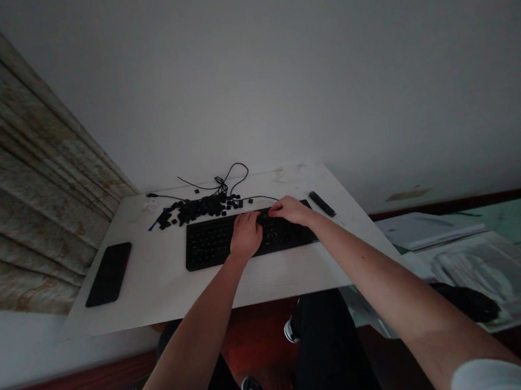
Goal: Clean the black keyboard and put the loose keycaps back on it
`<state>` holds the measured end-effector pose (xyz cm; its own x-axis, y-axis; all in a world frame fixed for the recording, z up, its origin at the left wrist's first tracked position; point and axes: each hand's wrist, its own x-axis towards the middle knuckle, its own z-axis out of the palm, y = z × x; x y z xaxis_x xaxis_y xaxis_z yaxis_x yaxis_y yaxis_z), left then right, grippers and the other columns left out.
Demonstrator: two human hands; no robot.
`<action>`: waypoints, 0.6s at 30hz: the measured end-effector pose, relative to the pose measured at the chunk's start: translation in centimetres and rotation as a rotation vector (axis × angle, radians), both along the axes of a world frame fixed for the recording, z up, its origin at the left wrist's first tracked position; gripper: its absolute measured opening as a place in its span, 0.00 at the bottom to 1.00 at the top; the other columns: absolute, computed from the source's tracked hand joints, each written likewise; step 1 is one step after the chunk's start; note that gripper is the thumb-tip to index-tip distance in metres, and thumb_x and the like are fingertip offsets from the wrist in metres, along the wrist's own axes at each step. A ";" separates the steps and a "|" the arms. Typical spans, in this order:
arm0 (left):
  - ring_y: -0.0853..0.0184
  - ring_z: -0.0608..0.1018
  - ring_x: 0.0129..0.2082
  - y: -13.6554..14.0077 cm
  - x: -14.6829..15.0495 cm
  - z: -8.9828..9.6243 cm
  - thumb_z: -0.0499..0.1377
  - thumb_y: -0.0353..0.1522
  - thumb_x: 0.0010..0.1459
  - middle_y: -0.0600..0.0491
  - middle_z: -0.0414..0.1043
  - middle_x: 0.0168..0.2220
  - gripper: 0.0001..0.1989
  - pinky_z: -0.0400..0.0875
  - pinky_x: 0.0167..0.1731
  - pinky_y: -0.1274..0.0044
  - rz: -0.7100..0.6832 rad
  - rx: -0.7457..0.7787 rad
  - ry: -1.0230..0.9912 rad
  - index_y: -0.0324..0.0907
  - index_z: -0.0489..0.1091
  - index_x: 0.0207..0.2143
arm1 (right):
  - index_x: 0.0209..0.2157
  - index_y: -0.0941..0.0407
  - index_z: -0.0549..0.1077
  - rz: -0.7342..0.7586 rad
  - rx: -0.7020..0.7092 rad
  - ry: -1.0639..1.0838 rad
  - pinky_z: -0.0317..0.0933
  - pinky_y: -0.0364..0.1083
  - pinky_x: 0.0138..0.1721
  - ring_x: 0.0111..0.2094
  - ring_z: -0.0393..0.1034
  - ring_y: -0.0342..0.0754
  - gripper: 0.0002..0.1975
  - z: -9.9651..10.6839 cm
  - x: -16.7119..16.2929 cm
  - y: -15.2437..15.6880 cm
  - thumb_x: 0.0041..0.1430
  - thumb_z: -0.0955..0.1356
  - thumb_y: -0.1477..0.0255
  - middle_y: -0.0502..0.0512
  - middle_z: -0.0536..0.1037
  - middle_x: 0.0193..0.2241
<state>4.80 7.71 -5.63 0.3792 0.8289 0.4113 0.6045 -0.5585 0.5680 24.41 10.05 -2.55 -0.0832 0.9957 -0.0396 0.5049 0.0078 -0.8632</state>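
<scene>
A black keyboard (212,242) lies on the white table, its bare key positions showing on the left part. My left hand (246,233) rests on the middle of it, fingers stretched forward over the keys and thumb toward the right. Just to the right, my right hand (291,210) reaches over the keyboard's upper edge with thumb and fingertips pinched together. Whatever is between those fingertips is too small and dark to make out. Behind the keyboard sits a loose heap of black keycaps (200,209), with a few single ones scattered around it.
A thin black cable (238,164) loops behind the heap. A black phone (109,273) lies at the table's left. A dark, narrow utility knife-like object (322,204) lies to the keyboard's right. Curtains (10,169) hang at left; papers and a plastic bag (478,269) lie at right.
</scene>
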 end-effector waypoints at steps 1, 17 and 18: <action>0.56 0.73 0.52 0.0 0.0 0.0 0.53 0.22 0.58 0.44 0.74 0.49 0.18 0.61 0.59 0.60 0.000 -0.003 0.006 0.40 0.71 0.50 | 0.20 0.54 0.81 0.003 -0.022 -0.011 0.61 0.47 0.33 0.26 0.71 0.49 0.03 0.1 0.0 0.1 0.44 0.75 0.73 0.52 0.80 0.21; 0.60 0.74 0.51 0.2 -0.1 0.4 0.53 0.25 0.62 0.48 0.75 0.48 0.14 0.64 0.59 0.66 0.033 -0.045 0.127 0.41 0.73 0.47 | 0.33 0.59 0.83 0.062 -0.286 -0.198 0.57 0.43 0.26 0.26 0.68 0.44 0.10 1.3 -0.1 0.9 0.50 0.73 0.69 0.53 0.80 0.26; 0.60 0.74 0.51 0.1 -0.1 0.4 0.53 0.25 0.62 0.48 0.75 0.48 0.14 0.64 0.58 0.67 0.032 -0.048 0.127 0.41 0.73 0.46 | 0.33 0.59 0.83 0.062 -0.285 -0.199 0.57 0.43 0.26 0.26 0.68 0.44 0.10 1.3 -0.1 0.9 0.50 0.73 0.69 0.53 0.80 0.26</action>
<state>4.65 7.84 -5.24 0.3991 0.8588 0.3213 0.6904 -0.5120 0.5111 24.34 10.94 -1.23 -0.1061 0.9356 -0.3368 0.6695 -0.1832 -0.7199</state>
